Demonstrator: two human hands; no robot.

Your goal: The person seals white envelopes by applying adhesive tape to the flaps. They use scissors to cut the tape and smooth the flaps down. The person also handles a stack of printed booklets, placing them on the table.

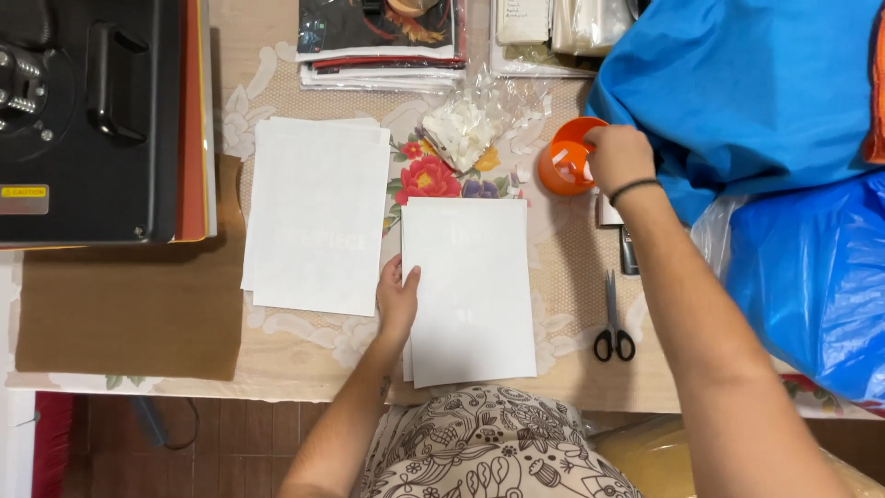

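Paper steadied, cup reached into.
The stack of white rectangular paper sheets [470, 286] is pinned flat by the left hand [397, 300], fingers together; the right hand's [619, 157] fingertips are bunched inside the small orange plastic cup [567, 161].

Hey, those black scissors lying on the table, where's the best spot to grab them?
Probably by the black handle loops, coming from the near table edge. The scissors lie flat and closed, loops toward the person, blades pointing away, with bare tablecloth around them. The right hand is at the orange cup.
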